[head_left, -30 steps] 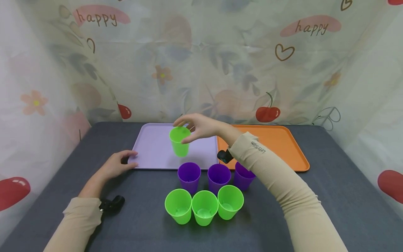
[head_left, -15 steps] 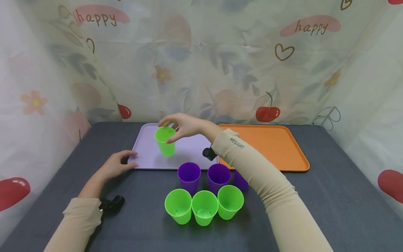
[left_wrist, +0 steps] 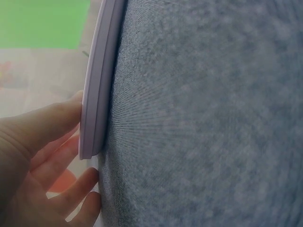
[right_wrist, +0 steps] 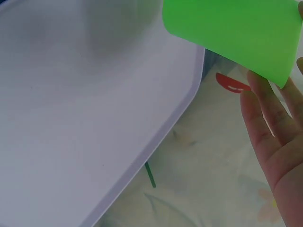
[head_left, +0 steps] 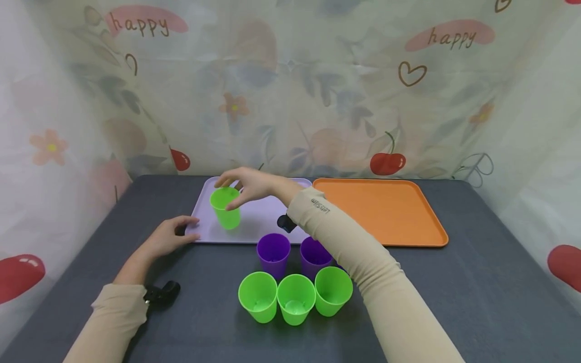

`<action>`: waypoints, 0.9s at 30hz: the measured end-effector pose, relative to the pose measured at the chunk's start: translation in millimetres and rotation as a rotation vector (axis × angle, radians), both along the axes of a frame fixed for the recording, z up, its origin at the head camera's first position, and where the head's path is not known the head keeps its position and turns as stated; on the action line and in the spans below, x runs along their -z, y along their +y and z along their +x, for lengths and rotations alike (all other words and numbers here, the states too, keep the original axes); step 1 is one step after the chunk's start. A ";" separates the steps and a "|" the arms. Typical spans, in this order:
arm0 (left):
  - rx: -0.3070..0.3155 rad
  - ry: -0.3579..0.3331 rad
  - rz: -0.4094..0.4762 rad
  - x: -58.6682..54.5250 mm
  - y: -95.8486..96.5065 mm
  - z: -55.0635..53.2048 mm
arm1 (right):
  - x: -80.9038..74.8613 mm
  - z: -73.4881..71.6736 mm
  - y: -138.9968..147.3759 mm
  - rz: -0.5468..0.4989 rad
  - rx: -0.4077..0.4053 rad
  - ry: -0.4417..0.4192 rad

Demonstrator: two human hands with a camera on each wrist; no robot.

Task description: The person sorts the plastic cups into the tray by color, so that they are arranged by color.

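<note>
Placement stage, apparently: the right hand (head_left: 251, 184) pinches a green cup (head_left: 226, 214) above the left half of the lilac tray (head_left: 257, 222), left hand (head_left: 164, 237) spread at its edge; next, presumably, lower and release.

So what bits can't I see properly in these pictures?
- Rightmost purple cup: head view, all but a sliver hidden by the right sleeve.
- Held green cup: right wrist view, partly cut off by the top edge.
- Right hand: right wrist view, partly cut off by the right edge.
- Green patch, probably the same cup: left wrist view, blurred and cut off by the top edge.
</note>
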State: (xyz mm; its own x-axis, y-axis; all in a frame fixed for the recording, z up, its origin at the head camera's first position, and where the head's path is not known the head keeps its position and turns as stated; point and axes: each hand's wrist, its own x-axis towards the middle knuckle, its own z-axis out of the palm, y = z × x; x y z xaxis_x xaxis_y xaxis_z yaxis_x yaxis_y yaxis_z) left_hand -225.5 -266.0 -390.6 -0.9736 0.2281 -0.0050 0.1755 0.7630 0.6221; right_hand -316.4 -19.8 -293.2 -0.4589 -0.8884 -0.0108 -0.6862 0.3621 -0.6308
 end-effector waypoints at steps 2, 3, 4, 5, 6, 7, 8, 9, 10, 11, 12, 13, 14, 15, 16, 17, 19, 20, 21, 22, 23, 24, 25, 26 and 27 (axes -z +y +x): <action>0.005 0.022 0.003 0.7 -0.2 -0.6 | 1.0 -2.2 -3.2 0.006 -0.004 0.004; 0.007 0.026 0.004 0.7 -0.1 -0.7 | 1.7 -3.3 -4.9 0.010 -0.006 0.004; 0.008 0.027 0.005 0.5 0.0 -0.8 | 2.0 -4.1 -6.5 0.013 -0.009 0.003; 0.008 0.027 0.005 0.2 0.2 -0.8 | 2.5 -4.8 -8.4 0.013 -0.012 0.002; 0.007 0.026 0.005 -0.1 0.5 -0.8 | 2.6 -5.2 -10.3 0.016 -0.015 0.003; 0.005 0.022 0.003 -0.7 0.9 -0.6 | 2.7 -5.3 -11.9 0.018 -0.017 0.000; 0.003 0.016 0.002 -1.4 1.4 -0.5 | 2.9 -5.2 -13.6 0.021 -0.020 -0.003; 0.000 0.012 0.000 -1.9 1.7 -0.3 | 2.9 -4.9 -15.3 0.025 -0.023 -0.006; -0.002 0.008 0.000 -2.3 2.0 -0.1 | 3.0 -4.6 -16.7 0.029 -0.026 -0.007; -0.003 0.006 0.000 -2.7 2.2 0.2 | 3.0 -4.3 -18.0 0.033 -0.031 -0.008; -0.003 0.006 0.002 -2.8 2.1 0.4 | 3.4 -4.3 -19.3 0.039 -0.036 -0.008; -0.004 0.006 0.005 -2.8 2.0 0.6 | 4.1 -4.4 -20.5 0.045 -0.040 -0.007; -0.005 0.006 0.008 -2.6 1.7 0.6 | 5.0 -4.5 -21.7 0.051 -0.046 -0.006; -0.004 0.005 0.010 -2.5 1.5 0.8 | 5.9 -4.7 -22.6 0.057 -0.049 -0.008; -0.003 0.006 0.012 -2.3 1.2 0.8 | 6.9 -5.2 -23.3 0.062 -0.053 -0.010; -0.003 0.006 0.013 -2.2 1.1 0.9 | 7.7 -5.5 -23.9 0.066 -0.056 -0.013; -0.002 0.005 0.014 -1.8 0.6 0.9 | 9.1 -6.3 -24.6 0.072 -0.059 -0.023; -0.001 0.004 0.015 -1.7 0.5 0.9 | 9.6 -6.5 -24.7 0.075 -0.060 -0.030; 0.001 0.004 0.014 -2.0 0.5 1.2 | 10.0 -6.6 -24.8 0.079 -0.062 -0.035; 0.000 0.003 0.013 -2.0 0.4 1.2 | 10.0 -6.5 -24.8 0.083 -0.064 -0.041; 0.001 0.002 0.012 -2.1 0.4 1.4 | 10.3 -6.5 -24.8 0.090 -0.065 -0.043; 0.000 0.001 0.012 -2.0 0.3 1.4 | 10.7 -6.6 -24.9 0.095 -0.066 -0.046; 0.000 0.001 0.009 -2.2 0.4 1.5 | 11.2 -6.5 -25.0 0.100 -0.066 -0.050; -0.001 -0.001 0.007 -2.1 0.4 1.5 | 11.7 -6.5 -25.1 0.105 -0.066 -0.053; -0.002 -0.003 0.004 -2.1 0.5 1.6 | 12.2 -6.7 -25.3 0.109 -0.066 -0.055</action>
